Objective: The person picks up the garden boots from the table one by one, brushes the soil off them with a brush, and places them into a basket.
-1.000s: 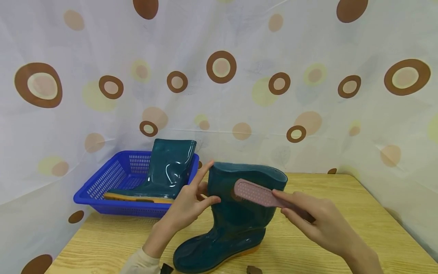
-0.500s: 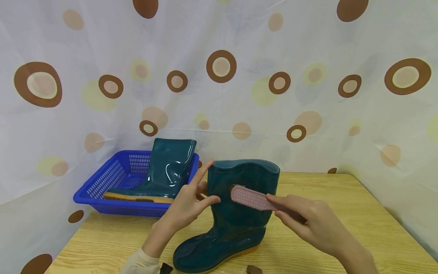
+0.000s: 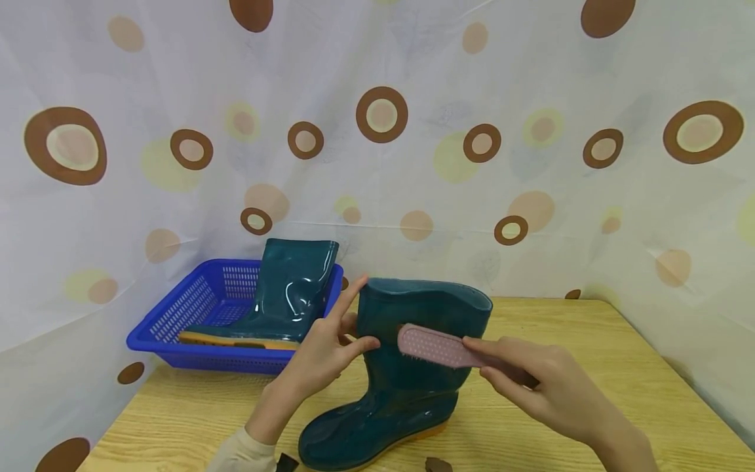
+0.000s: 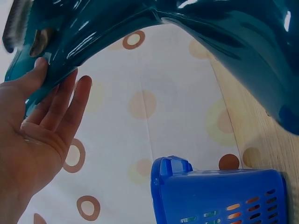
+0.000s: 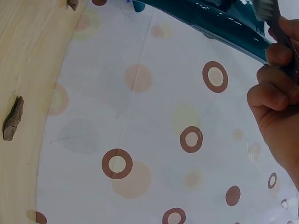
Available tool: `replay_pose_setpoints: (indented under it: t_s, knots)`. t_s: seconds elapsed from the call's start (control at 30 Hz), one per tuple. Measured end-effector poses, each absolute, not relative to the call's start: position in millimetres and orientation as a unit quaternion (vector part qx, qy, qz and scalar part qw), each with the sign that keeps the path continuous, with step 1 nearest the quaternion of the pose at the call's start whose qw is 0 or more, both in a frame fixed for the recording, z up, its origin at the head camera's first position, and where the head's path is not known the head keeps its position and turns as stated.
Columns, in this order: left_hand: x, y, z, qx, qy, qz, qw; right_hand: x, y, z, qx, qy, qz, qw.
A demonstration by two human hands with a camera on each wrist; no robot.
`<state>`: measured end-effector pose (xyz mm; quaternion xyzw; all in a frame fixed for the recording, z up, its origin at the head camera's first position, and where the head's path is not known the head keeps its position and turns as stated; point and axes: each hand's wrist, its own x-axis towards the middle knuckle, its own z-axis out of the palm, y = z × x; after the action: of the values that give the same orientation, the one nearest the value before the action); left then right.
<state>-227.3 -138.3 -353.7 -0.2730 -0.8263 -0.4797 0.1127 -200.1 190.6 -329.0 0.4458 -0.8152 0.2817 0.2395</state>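
Note:
A dark green rubber boot [image 3: 407, 393] with a yellowish sole stands on the table, toe to the left. My left hand [image 3: 321, 354] holds the front edge of its shaft, thumb on the near side and the index finger up at the rim. In my right hand [image 3: 548, 383] is the handle of a pink scrubbing brush [image 3: 436, 346], its head lying against the upper shaft. A brown smear [image 4: 41, 42] marks the shaft beside the brush in the left wrist view. My curled right fingers [image 5: 275, 93] wrap the handle in the right wrist view.
A blue plastic basket [image 3: 194, 351] stands behind to the left, with a second green boot [image 3: 291, 288] leaning in it. Brown lumps, one near the front edge [image 3: 438, 465] and another farther over [image 5: 13, 118], lie on the wooden table [image 3: 590, 367]. A patterned curtain [image 3: 413, 183] closes off the back.
The brush head has shifted left and slightly down on the shaft. The boot's rim narrowed under it, then widened again. My left hand has stayed in place.

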Motion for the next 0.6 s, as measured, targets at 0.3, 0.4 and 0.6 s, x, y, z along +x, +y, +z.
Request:
replay_pose_setpoints:
  t_s: [0.3,0.4,0.6]
  knots:
    - [-226.2,-137.5,-352.3,-0.281,-0.826,-0.477,0.108,-201.9,186.4,-331.3,0.430,-0.819,0.244,0.291]
    - [-226.5,-137.7,-352.9,-0.281,-0.826,-0.476,0.111,-203.0,186.2,-334.7,0.431,-0.821,0.252,0.278]
    - [-227.2,-137.8,-354.2,-0.281,-0.824,-0.477,0.119,-204.1,187.9,-335.6,0.434,-0.822,0.265,0.256]
